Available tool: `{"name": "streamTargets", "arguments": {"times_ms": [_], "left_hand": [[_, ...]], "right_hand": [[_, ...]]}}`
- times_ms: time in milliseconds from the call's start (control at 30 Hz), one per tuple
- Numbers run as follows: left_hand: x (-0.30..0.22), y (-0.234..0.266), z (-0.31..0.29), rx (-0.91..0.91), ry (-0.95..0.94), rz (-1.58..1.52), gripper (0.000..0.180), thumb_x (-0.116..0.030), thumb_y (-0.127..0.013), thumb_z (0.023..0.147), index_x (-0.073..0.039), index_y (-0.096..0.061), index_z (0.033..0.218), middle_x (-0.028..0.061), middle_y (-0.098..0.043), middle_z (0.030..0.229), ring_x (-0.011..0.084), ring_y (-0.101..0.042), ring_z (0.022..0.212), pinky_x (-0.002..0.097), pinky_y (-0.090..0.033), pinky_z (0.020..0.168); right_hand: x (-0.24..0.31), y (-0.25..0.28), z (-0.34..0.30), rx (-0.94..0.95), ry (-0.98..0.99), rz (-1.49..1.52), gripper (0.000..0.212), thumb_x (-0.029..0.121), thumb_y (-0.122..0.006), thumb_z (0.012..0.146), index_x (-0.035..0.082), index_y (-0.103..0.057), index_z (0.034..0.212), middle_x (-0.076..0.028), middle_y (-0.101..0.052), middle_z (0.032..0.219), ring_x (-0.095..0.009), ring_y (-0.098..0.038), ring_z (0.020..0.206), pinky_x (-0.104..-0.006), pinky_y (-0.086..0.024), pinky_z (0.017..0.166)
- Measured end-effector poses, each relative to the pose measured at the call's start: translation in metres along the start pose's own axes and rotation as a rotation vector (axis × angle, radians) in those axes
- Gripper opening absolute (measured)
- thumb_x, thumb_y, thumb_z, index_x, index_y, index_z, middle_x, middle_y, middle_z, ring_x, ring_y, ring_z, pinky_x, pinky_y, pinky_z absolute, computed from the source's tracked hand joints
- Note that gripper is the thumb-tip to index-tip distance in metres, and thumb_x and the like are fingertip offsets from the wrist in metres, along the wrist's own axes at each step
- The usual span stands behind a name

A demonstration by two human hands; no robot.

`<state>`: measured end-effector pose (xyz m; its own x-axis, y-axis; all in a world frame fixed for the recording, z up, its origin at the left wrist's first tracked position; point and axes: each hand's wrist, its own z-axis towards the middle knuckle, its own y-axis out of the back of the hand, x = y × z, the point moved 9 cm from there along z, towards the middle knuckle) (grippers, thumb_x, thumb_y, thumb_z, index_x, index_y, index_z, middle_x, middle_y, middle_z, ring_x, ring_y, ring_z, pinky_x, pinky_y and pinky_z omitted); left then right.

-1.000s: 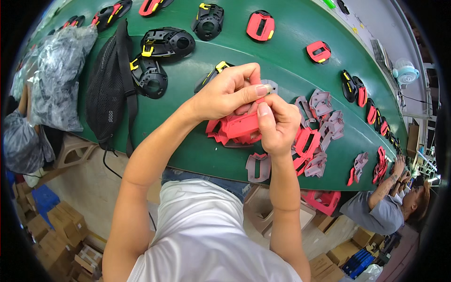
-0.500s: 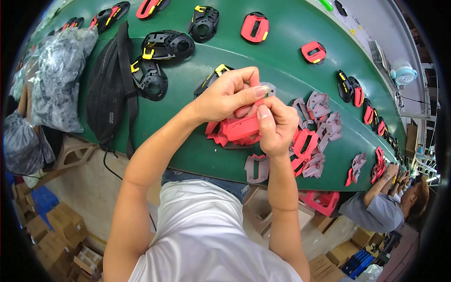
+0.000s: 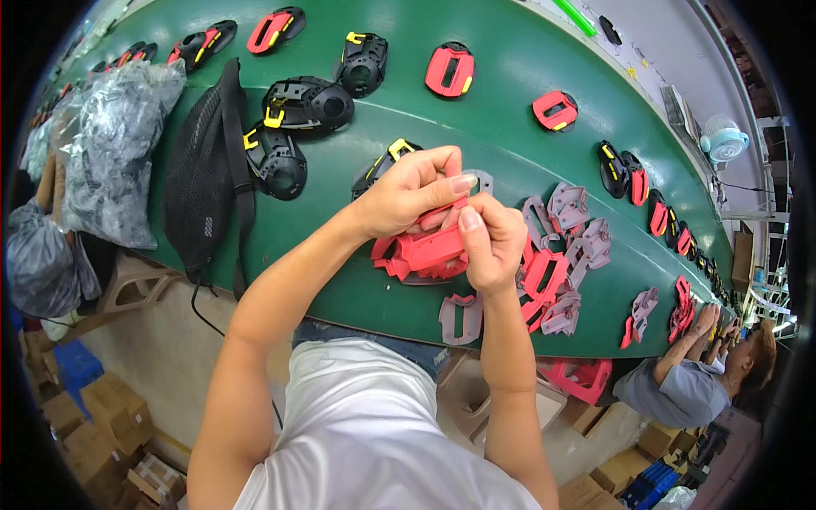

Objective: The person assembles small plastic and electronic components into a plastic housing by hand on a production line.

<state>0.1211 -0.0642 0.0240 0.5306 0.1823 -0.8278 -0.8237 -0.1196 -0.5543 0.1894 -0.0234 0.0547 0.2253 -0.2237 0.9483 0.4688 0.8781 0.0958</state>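
Two hands are meeting at the centre of the frame, over the near edge of the green conveyor belt (image 3: 510, 102). The left hand (image 3: 408, 194) is curling closed from the upper side, thumb and forefinger pinching the top of a red plastic part (image 3: 429, 252), while the right hand (image 3: 491, 240) is wrapping shut around that same part's right end, thumb pressing up beside the left thumb. The part is sitting between both hands, just above the belt surface, with more red pieces peeking out under it.

A flat grey plastic piece (image 3: 460, 316) is lying on the belt just below the hands, and a heap of grey and red parts (image 3: 568, 246) is spreading out to the right of centre, touching and overlapping one another. Behind the left hand a black shell with a yellow clip (image 3: 384, 163) is showing partly. Further toward the upper left, two black housings (image 3: 293, 127) are sitting side by side, next to a black mesh bag (image 3: 204, 178) draping over the belt's edge. A clear plastic bag of grey parts (image 3: 115, 153) is bulging at the far left. Red frames (image 3: 449, 70) are riding along the top of the belt. At the lower right another person (image 3: 693, 382) is leaning in toward the belt.
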Motion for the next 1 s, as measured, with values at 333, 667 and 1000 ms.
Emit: {"name": "streamTargets", "arguments": {"times_ms": [333,667,1000], "left_hand": [[-0.003,0.002,-0.004,-0.002,-0.061,0.114,0.023,-0.019,-0.052,0.094,-0.008,-0.037,0.081,-0.0029,-0.045,0.054,0.0008,-0.036,0.04,0.0172,-0.024,0.034],[0.001,0.012,0.003,-0.096,-0.139,0.063,0.02,-0.017,-0.051,0.095,-0.006,-0.039,0.084,-0.0017,-0.047,0.058,0.0018,-0.034,0.043,0.0185,-0.025,0.038],[-0.006,0.011,-0.001,-0.118,-0.106,-0.057,0.023,-0.022,-0.053,0.094,-0.007,-0.04,0.083,0.0011,-0.047,0.059,0.004,-0.037,0.043,0.0187,-0.025,0.033]], "right_hand": [[-0.006,-0.002,-0.004,-0.041,-0.062,0.049,0.021,0.008,-0.05,0.087,0.0,-0.054,0.068,0.001,-0.051,0.051,-0.002,-0.043,0.04,-0.0198,-0.03,0.038],[-0.022,0.003,-0.001,-0.143,-0.153,0.204,0.021,0.007,-0.05,0.087,-0.001,-0.055,0.069,0.003,-0.049,0.053,-0.001,-0.041,0.042,-0.0185,-0.031,0.038],[0.028,-0.001,-0.014,-0.309,0.355,-0.356,0.015,0.007,-0.062,0.077,-0.002,-0.059,0.088,-0.008,-0.065,0.067,-0.018,-0.064,0.059,-0.0248,-0.05,0.054]]}}
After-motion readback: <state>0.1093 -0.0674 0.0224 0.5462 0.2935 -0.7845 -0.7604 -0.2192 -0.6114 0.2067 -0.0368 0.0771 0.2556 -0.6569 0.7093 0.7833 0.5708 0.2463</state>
